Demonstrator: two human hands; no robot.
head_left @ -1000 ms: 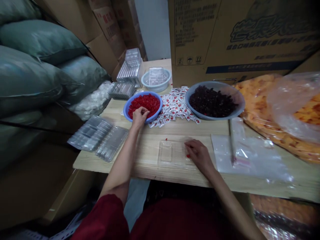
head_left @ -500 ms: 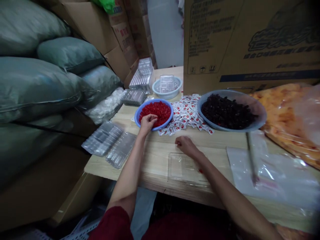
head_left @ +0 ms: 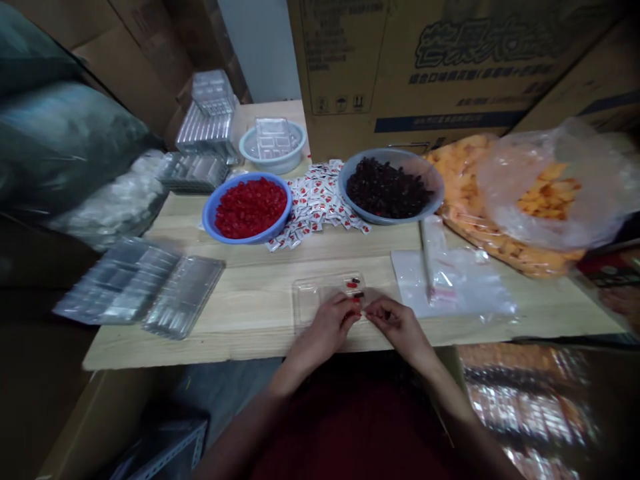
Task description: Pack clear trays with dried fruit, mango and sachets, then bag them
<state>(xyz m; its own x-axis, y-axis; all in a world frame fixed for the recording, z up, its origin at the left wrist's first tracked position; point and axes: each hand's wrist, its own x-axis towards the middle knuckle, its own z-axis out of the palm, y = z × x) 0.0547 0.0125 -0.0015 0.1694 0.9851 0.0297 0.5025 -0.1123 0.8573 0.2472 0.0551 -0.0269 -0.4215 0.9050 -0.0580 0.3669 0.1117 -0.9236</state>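
Observation:
A clear plastic tray point(head_left: 306, 300) with compartments lies near the table's front edge, with a few red and dark pieces point(head_left: 353, 285) along its right side. My left hand point(head_left: 333, 325) is over the tray, its fingertips pinched around small red pieces of what looks like dried fruit. Close beside it, my right hand point(head_left: 397, 325) has thumb and fingers pinched together at the tray's right edge; whether anything is between them is too small to make out. Farther back stands a blue bowl point(head_left: 213, 227) heaped with red pieces point(head_left: 250, 207).
Printed white packets point(head_left: 320, 197) lie piled between the blue bowl and a basin point(head_left: 373, 217) of dark pieces. Stacked clear trays point(head_left: 185, 293) are at left. White plastic bags point(head_left: 450, 280) and a bag of orange pieces point(head_left: 470, 173) lie right. A large carton point(head_left: 350, 127) stands behind.
My left hand has left the bowl of red pieces and come to the tray. My right hand has drawn back toward the tray's right edge. The view has turned right.

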